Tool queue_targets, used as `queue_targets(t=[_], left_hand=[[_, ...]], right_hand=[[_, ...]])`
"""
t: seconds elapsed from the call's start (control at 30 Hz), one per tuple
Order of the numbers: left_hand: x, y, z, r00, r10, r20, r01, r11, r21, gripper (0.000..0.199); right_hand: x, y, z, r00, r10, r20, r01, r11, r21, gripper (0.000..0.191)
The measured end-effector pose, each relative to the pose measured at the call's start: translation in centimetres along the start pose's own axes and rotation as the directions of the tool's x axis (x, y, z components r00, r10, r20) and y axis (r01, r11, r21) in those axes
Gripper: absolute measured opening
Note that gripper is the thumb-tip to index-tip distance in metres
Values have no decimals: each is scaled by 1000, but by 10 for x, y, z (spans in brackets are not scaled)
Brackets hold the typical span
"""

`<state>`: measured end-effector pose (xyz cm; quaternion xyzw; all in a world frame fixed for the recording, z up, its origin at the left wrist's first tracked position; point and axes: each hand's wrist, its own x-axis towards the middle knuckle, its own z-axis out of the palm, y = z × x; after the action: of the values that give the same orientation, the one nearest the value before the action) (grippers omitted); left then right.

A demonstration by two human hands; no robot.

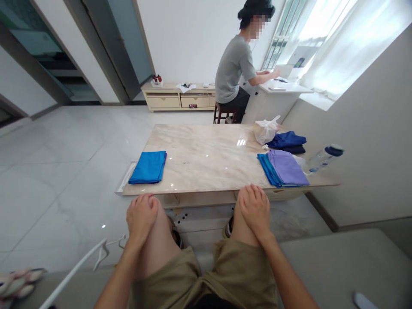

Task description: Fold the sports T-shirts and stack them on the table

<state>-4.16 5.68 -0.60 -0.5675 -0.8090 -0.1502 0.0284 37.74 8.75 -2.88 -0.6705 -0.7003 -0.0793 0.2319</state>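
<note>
My left hand (141,216) rests on my left knee, fingers laid over it and holding nothing. On the other knee lies my right hand (255,209), flat with its fingers a little apart. Beyond the left hand, a folded blue cloth stack (148,167) with a purple edge sits at the left of the marble-topped table (206,167). Past the right hand is a second folded stack, a lilac cloth (288,167) overlapping teal-blue cloth (268,168). Neither hand touches the table or the cloths.
A clear bottle with a blue lid (325,159), a white plastic bag (266,130) and dark blue fabric (288,139) stand at the table's right. A person (236,68) sits on a stool at a white desk (280,98). A low cabinet (164,101) lines the back wall.
</note>
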Motion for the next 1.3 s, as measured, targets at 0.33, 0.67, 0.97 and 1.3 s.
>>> queue_targets(t=[0.33, 0.67, 0.97, 1.3], left_hand=[[-7, -14, 7, 998, 21, -65, -22, 1000, -9, 50], [-10, -19, 11, 996, 22, -90, -21, 1000, 3, 50], [-11, -15, 9, 996, 35, -78, -33, 999, 33, 55], [-11, -12, 7, 997, 25, -71, -24, 1000, 20, 55]], right_hand=[[-6, -7, 10, 994, -98, -54, 99, 995, 25, 49], [-6, -7, 11, 993, -103, -56, 104, 994, 33, 49], [-7, -6, 8, 994, -92, -57, 94, 994, 47, 48], [-8, -3, 10, 995, -86, -53, 89, 995, 51, 52]])
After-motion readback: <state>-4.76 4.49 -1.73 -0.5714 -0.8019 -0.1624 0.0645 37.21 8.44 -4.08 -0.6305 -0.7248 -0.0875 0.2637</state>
